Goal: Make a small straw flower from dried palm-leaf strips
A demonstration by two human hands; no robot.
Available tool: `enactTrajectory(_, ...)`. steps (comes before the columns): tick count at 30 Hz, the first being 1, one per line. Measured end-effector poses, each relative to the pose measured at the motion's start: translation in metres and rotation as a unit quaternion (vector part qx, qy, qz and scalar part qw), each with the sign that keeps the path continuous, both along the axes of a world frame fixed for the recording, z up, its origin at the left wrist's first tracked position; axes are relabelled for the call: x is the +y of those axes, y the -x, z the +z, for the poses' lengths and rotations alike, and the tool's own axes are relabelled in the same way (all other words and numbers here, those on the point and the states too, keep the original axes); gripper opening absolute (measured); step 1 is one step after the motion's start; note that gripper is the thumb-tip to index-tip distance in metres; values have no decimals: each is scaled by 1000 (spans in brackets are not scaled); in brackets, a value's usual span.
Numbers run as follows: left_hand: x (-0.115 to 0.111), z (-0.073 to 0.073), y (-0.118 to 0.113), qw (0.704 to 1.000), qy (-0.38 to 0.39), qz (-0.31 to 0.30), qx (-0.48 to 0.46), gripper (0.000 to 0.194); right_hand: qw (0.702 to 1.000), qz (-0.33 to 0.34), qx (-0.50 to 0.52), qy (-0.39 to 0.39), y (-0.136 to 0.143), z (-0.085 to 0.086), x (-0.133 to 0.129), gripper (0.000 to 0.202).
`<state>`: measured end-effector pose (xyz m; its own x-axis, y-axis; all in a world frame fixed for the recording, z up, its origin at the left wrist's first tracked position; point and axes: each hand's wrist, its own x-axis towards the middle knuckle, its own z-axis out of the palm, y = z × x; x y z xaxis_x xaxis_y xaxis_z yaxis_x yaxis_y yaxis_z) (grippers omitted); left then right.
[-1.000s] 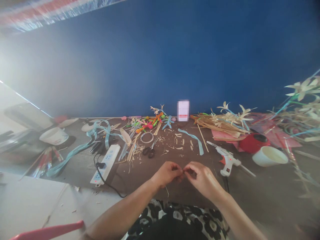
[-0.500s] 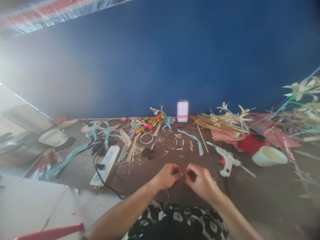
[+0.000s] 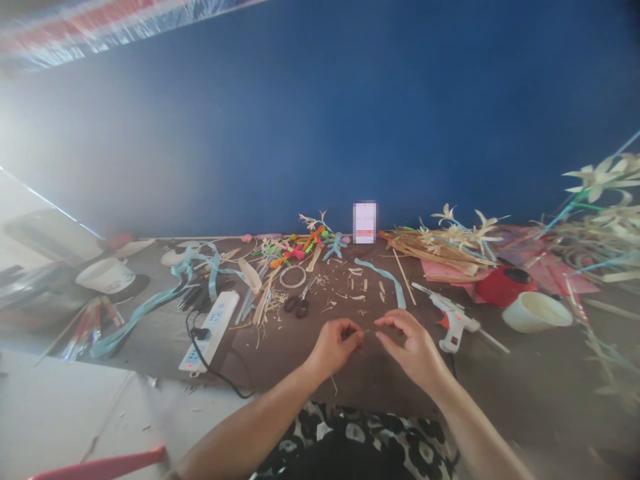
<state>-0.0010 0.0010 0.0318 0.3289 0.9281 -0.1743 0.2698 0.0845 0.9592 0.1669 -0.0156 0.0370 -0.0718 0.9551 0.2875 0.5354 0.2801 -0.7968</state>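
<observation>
My left hand [image 3: 336, 348] is closed in a pinch above the near part of the dark table. A tiny straw-coloured bit [image 3: 367, 331] shows at its fingertips, too small to name for certain. Just to the right, my right hand [image 3: 407, 343] has its thumb and fingers apart, with nothing visible between them. A thin pale strip [image 3: 335, 385] lies below the left wrist. Beyond the hands are dark-handled scissors [image 3: 299, 305], scattered straw-like scraps [image 3: 357, 285] and a light blue ribbon [image 3: 389, 275]. A white glue gun [image 3: 456, 323] rests to the right of my right hand.
A white power strip [image 3: 210, 333] with a black cord lies left. A white cup [image 3: 537, 312] stands right, beside a red object [image 3: 505, 285]. Pale strip flowers [image 3: 477, 230] and dried husks [image 3: 435, 252] lie at the back. A blue panel [image 3: 350, 120] rises behind the table [image 3: 295, 393].
My right hand has opened its fingers and moved slightly up and away from my left hand. The left hand stays nearly in place, still pinching.
</observation>
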Motion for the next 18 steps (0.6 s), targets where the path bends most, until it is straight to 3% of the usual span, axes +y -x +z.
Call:
enactTrajectory(9, -2, -1, -4, 998, -47, 31, 34, 22, 1000, 0, -24, 15, 9, 2, -5, 12)
enactTrajectory(13, 0, -7, -8, 997, 39, 52, -43, 26, 999, -5, 26, 33, 14, -3, -5, 14)
enactTrajectory(18, -2, -6, -11, 966, 160, 68, -193, 30, 997, -20, 78, 7, 19, -11, -5, 18)
